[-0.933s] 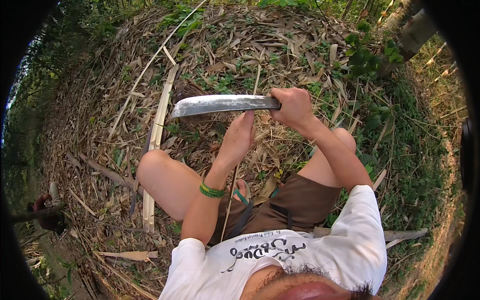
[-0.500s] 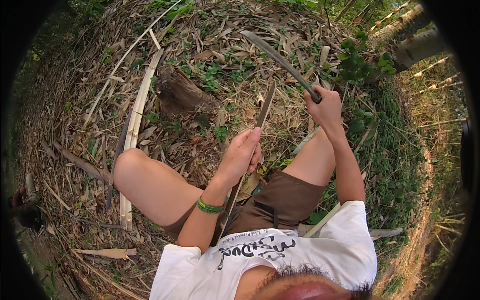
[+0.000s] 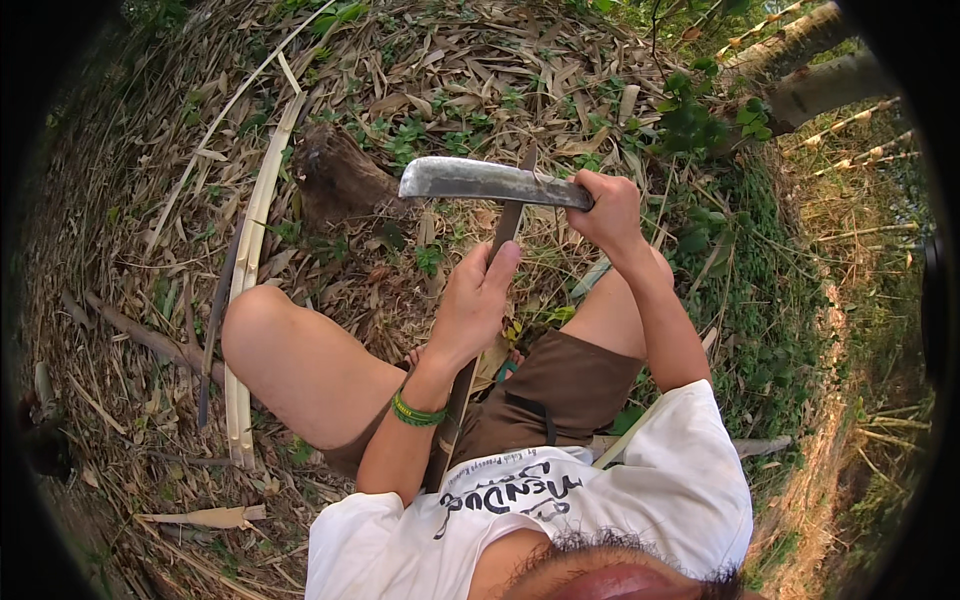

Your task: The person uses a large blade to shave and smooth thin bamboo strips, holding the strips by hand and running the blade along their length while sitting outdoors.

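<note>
My left hand (image 3: 472, 305) is wrapped round a long, narrow brown strip that looks like split bamboo (image 3: 509, 222). Its lower end runs down between my thighs to my shirt, while its upper end points away from me. In my right hand (image 3: 608, 212) is the handle of a machete (image 3: 480, 181) with a broad, slightly curved grey blade. The blade lies crosswise over the strip near its far end, its tip toward the left. A bit of the strip shows beyond the blade. Whether the edge bites into it I cannot tell.
A tree stump (image 3: 338, 178) stands ahead, left of the blade tip. Long pale split bamboo strips (image 3: 262, 200) lie by my left knee, and a short pale piece (image 3: 210, 517) lies lower left. Dry leaves cover the ground. Thick trunks (image 3: 830, 90) lean in at upper right.
My right hand has swung the machete down and left, from raised and apart to across the strip. My left hand keeps its hold, shifted slightly left.
</note>
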{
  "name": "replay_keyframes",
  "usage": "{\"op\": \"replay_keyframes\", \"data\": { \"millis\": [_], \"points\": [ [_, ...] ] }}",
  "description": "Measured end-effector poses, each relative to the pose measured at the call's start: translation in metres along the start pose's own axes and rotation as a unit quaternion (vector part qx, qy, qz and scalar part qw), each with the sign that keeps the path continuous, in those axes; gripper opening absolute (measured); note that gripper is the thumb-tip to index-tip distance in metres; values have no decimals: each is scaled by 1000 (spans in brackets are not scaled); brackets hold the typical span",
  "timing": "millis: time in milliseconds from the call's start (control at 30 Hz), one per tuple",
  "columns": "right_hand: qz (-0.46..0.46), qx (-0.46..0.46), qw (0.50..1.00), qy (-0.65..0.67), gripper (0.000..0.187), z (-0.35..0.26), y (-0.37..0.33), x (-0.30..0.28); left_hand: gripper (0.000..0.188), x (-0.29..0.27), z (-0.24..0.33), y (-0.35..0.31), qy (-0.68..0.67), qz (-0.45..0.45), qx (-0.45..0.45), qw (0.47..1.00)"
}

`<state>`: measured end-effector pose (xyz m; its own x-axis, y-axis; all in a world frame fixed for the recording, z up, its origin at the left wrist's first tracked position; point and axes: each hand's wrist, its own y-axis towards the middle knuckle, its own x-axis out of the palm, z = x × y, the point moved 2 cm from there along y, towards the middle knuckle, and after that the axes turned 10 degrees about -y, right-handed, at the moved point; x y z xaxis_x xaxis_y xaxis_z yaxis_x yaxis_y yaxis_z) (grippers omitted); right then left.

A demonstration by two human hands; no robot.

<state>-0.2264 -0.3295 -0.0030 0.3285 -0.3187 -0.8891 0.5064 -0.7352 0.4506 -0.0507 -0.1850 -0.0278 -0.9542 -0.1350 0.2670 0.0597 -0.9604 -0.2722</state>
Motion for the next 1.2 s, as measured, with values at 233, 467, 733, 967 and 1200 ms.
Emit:
{"op": "replay_keyframes", "data": {
  "millis": [233, 467, 733, 967, 1200],
  "points": [
    [-124, 368, 911, -139, 32, 159, 35, 5, 37, 2, 20, -48, -169, -111, -40, 979],
    [-94, 170, 981, -21, 25, 39, -4, -26, 38, -10, 1, -17, -141, -13, -70, 987],
    [-70, 1, 997, 46, 11, -54, -38, -3, 40, -6, -20, 0, -65, -9, -58, 996],
    [-86, 233, 965, -85, 28, 68, 1, 12, 41, 16, 1, -39, -117, -108, -76, 984],
    [-110, 218, 970, -20, 30, 66, -24, -16, 39, 6, -25, -11, -112, -25, -91, 989]
  ]
}}
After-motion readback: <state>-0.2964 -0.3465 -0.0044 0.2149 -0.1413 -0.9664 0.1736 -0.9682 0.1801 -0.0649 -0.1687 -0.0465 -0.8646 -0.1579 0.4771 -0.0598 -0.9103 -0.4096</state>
